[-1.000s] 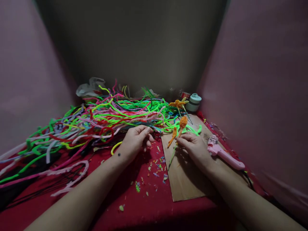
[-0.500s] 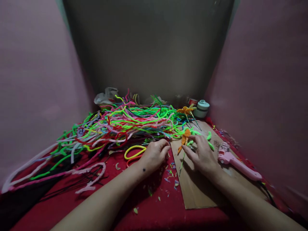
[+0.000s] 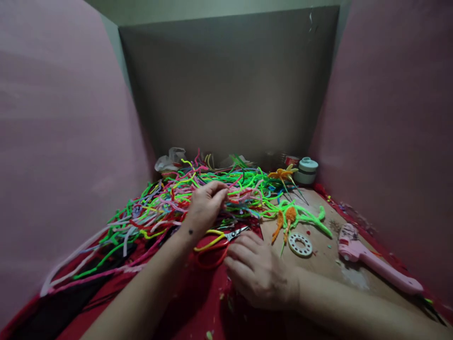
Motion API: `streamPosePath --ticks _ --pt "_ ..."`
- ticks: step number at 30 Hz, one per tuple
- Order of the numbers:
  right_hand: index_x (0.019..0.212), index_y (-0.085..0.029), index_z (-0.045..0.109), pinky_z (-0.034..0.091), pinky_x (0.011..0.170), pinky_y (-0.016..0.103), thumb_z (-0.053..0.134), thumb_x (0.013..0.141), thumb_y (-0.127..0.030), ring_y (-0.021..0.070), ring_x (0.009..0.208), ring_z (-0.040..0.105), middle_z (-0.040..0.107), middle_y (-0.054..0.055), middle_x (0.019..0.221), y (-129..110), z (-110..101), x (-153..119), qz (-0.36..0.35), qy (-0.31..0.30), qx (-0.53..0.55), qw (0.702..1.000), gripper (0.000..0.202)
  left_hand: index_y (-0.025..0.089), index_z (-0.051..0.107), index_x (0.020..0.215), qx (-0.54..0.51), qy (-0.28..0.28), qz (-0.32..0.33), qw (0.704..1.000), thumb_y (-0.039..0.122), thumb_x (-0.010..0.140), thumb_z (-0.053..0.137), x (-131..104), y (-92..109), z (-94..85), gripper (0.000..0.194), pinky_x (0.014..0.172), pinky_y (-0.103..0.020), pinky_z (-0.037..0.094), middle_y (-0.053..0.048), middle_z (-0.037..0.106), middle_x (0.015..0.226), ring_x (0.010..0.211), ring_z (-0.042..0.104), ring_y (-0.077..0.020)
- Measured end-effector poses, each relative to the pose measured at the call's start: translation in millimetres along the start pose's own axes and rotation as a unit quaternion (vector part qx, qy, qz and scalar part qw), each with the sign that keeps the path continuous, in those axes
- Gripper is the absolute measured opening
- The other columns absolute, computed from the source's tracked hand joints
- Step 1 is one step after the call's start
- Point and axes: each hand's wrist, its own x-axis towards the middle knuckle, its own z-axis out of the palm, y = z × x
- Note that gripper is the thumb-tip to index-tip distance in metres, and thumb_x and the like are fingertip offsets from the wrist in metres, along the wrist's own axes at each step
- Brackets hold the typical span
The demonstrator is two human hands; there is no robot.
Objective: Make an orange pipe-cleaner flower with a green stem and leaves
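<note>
My left hand is over the front of a heap of colourful fuzzy stems, thumb and fingers pinched together; what they may hold is too small to make out. Lower and to the right, my right hand is curled with its fingertips hidden, close to scissors with one yellow and one red handle loop. The scissors lie on the red cloth, blades partly open. Orange fuzzy petals and green stems rest on the cardboard, beside a white ring with holes.
A pink glue gun lies on the right side of the cardboard. Behind are an orange flower, a pale green jar and a plastic bag. Pink walls stand on both sides.
My right hand has left the orange petals, moving left and down beside the scissors. My left hand has moved up and left over the heap. The view has shifted, and the white ring is now uncovered.
</note>
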Motion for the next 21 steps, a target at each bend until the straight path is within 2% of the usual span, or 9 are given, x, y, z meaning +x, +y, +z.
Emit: streamPosePath --ticks 1,2,3,4,7,11,16,21 --pt "0.080 -0.010 0.061 0.041 0.068 0.035 0.045 0.080 -0.008 0.0187 0.072 0.047 0.061 0.009 0.074 0.2 3.5 -2.7 -0.011 -0.001 0.004 1.000 0.015 0.017 0.062 0.085 0.085 0.013 0.027 0.996 0.031 0.082 0.045 12.1 -4.2 -9.1 0.022 0.054 -0.022 0.045 -0.001 0.064 0.069 0.056 0.058 -0.0123" --pt "0.079 -0.010 0.061 0.040 0.066 0.034 0.045 0.079 -0.009 0.0179 0.070 0.046 0.060 0.009 0.072 0.2 5.9 -5.6 -0.012 0.007 0.011 1.000 0.015 0.017 0.063 0.087 0.198 0.007 0.063 0.978 0.029 0.083 0.043 24.8 -10.0 -17.5 0.024 0.060 -0.023 0.047 -0.002 0.066 0.075 0.065 0.061 -0.0136" --pt "0.077 -0.010 0.060 0.039 0.063 0.033 0.046 0.078 -0.008 0.0171 0.068 0.045 0.060 0.008 0.071 0.2 7.3 -8.4 -0.002 0.006 0.023 1.000 0.015 0.018 0.064 0.091 0.317 -0.003 0.103 0.943 0.025 0.083 0.040 37.6 -17.2 -24.7 0.026 0.069 -0.024 0.047 -0.003 0.067 0.085 0.076 0.062 -0.0147" --pt "0.076 -0.010 0.060 0.037 0.061 0.032 0.046 0.077 -0.008 0.0167 0.066 0.044 0.059 0.008 0.070 0.0 7.7 -10.7 0.009 0.009 0.036 0.999 0.014 0.017 0.065 0.090 0.353 -0.015 0.115 0.929 0.021 0.081 0.041 49.9 -25.6 -30.4 0.026 0.076 -0.026 0.047 -0.005 0.067 0.091 0.084 0.061 -0.0165" --pt "0.075 -0.011 0.058 0.036 0.060 0.030 0.045 0.077 -0.007 0.0157 0.066 0.043 0.058 0.008 0.069 -0.1 5.2 -14.3 0.056 0.015 0.075 0.995 0.014 0.019 0.068 0.080 0.416 -0.067 0.130 0.897 0.014 0.072 0.049 78.3 -51.9 -38.4 0.022 0.078 -0.029 0.046 -0.007 0.066 0.095 0.092 0.059 -0.0213" --pt "0.076 -0.012 0.057 0.035 0.060 0.029 0.045 0.078 -0.006 0.0153 0.066 0.045 0.058 0.008 0.069 2.3 0.7 -14.7 0.113 0.032 0.108 0.987 0.013 0.019 0.063 0.066 0.482 -0.122 0.149 0.855 0.018 0.073 0.053 89.8 -72.7 -37.9 0.013 0.073 -0.029 0.046 -0.008 0.065 0.082 0.087 0.058 -0.0218" --pt "0.079 -0.012 0.058 0.038 0.060 0.029 0.048 0.079 -0.008 0.0159 0.068 0.048 0.059 0.009 0.071 5.3 -0.8 -17.0 0.156 0.022 0.152 0.976 0.011 0.019 0.061 0.080 0.536 -0.134 0.166 0.817 0.019 0.077 0.051 87.0 -71.9 -39.0 0.011 0.070 -0.030 0.047 -0.010 0.065 0.087 0.088 0.057 -0.0228" --pt "0.081 -0.011 0.060 0.040 0.061 0.029 0.047 0.081 -0.007 0.0159 0.070 0.050 0.060 0.010 0.073 4.3 -0.1 -18.8 0.188 0.008 0.173 0.967 0.013 0.018 0.060 0.088 0.565 -0.123 0.182 0.795 0.011 0.077 0.043 84.6 -59.3 -47.7 0.021 0.070 -0.031 0.047 -0.012 0.064 0.093 0.093 0.056 -0.0244"
